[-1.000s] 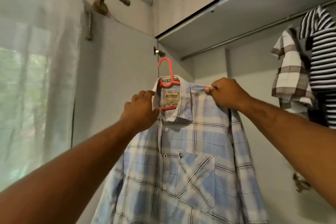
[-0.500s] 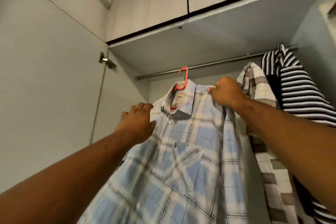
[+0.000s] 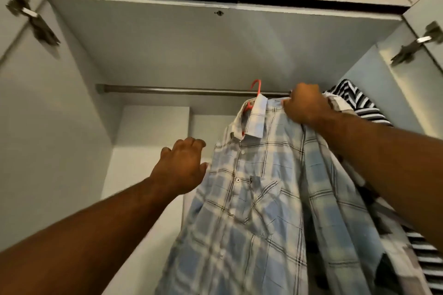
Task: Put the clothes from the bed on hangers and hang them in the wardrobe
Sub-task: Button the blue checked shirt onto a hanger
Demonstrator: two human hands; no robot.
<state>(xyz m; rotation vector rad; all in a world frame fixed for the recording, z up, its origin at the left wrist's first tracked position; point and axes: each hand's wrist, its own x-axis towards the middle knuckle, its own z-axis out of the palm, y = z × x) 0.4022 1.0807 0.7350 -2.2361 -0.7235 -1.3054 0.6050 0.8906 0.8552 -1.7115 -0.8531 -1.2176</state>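
Note:
A blue and white checked shirt (image 3: 259, 199) hangs on a red hanger (image 3: 256, 87) whose hook sits over the metal rail (image 3: 172, 90) of the wardrobe. My right hand (image 3: 305, 106) grips the shirt's shoulder right under the rail. My left hand (image 3: 182, 167) is at the shirt's other shoulder edge, fingers loosely curled, thumb touching the cloth. Most of the hanger is hidden inside the collar.
A brown checked shirt (image 3: 340, 103) and a black and white striped garment (image 3: 357, 100) hang on the rail to the right. Both wardrobe doors stand open, with hinges at left (image 3: 33, 19) and right (image 3: 417, 43). The rail's left part is bare.
The shirt went up and into the wardrobe, and the red hook now sits over the rail. My left hand slid from the collar down to the shoulder edge. My view tilted upward.

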